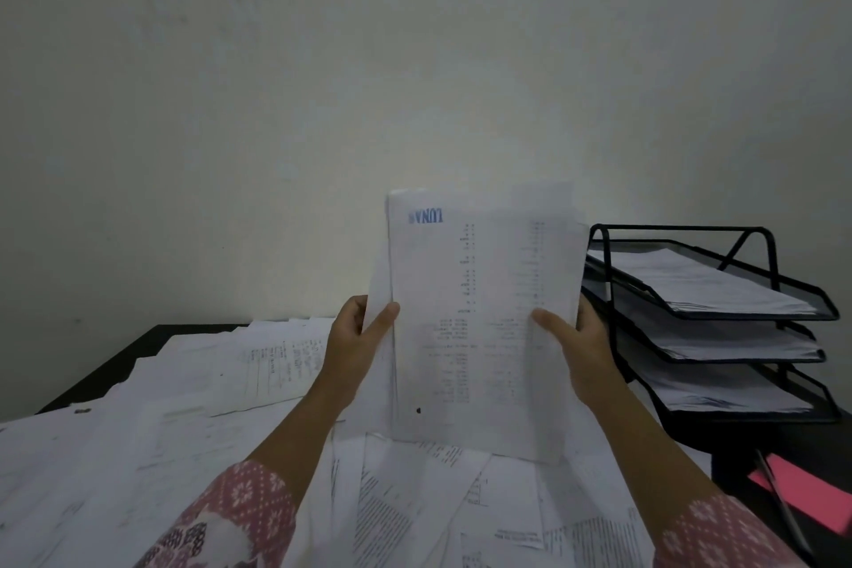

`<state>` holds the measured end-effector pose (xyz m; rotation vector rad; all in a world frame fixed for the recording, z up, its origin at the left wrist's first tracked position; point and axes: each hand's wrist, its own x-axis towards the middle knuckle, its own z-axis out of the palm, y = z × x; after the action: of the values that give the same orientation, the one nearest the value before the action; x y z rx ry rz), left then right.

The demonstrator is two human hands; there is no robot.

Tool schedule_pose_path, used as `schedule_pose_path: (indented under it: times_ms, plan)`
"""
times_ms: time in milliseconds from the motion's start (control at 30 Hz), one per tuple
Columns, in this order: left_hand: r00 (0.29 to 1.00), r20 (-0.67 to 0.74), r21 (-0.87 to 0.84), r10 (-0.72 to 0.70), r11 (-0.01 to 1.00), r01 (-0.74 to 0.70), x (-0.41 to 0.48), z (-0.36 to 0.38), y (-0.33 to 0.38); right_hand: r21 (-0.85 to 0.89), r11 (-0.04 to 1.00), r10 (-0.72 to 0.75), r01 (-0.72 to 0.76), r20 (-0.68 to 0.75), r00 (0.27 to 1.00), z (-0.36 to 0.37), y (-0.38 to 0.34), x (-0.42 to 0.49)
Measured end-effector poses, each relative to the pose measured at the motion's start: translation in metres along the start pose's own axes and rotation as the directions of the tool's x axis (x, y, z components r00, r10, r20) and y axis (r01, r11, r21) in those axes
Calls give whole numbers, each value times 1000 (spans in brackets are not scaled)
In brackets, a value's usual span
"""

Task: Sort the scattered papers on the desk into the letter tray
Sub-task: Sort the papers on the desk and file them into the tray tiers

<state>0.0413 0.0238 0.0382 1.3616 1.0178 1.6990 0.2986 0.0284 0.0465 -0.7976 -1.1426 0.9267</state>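
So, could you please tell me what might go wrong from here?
The stack of papers, gripped only at its side edges by the left hand and right hand, is uneven, so loose sheets might slip down among the scattered papers. All three tiers of the letter tray already hold paper, so the stack may snag on a rim.

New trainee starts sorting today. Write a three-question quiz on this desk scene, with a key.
1. True or false: every tier of the black wire-mesh three-tier letter tray holds papers.
2. Left hand and right hand: which grips the upright sheaf of white printed papers? A left only, B right only, C both.
3. What colour is the flat sheet lying on the black desk, in front of the tray?
Key: 1 true; 2 C; 3 pink.
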Motion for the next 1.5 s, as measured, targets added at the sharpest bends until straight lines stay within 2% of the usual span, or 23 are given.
schedule_pose_path:
  times_ms: [133, 267, 367, 467, 700, 767, 900, 1033, 1167, 1267, 1400, 1500]
  plan:
    - [1000, 19, 5, 5, 1000, -5, -3, 8, 6, -35, 999, -17, 17, 1, 1000, 8, -3, 1]
    - [998, -6, -103, -58, 993, 57, -5, 14, 10, 27, 999, -16, 16, -3, 1000, 14, -10, 0]
    - [996, -14, -125, -85, 989, 83, -1, 12, 10, 6, 1000, -28, 28, 14, 1000, 15, -15, -1]
    - [999, 2, -126, -40, 991, 40, 3, 10, 8, -27, 999, -26, 26, -15, 1000, 14, -17, 0]
    - [997, 74, 25, -3, 1000, 1, 1, 12, 11, -14, 997, -76, 76, 8, 997, 22, -23, -2]
    - [1000, 19, 49, -2, 999, 1, -1, 17, 11, -31, 996, -88, 88, 4, 996, 25, -25, -2]
    - [992, -85, 100, 90, 992, -81, -1, 21, 13, -118, 983, -145, 137, -65, 987, 29, -28, 1]
    - [983, -102, 99, 150, 985, -140, 2, 25, 13, -242, 950, -229, 199, -101, 968, 32, -28, 2]
    - [981, -85, 118, 172, 980, -161, 3, 28, 13, -268, 932, -277, 243, -98, 956, 34, -27, 2]
    - [983, -100, 143, 152, 980, -137, 3, 27, 8, -318, 922, -262, 221, -91, 961, 30, -22, 4]
    - [997, -76, 64, 31, 998, -26, -1, 26, 0, -284, 949, -174, 138, -103, 979, 28, -12, 1]
    - [996, -58, 127, 68, 990, -60, -4, 31, -1, -291, 948, -162, 127, -100, 982, 31, -11, 0]
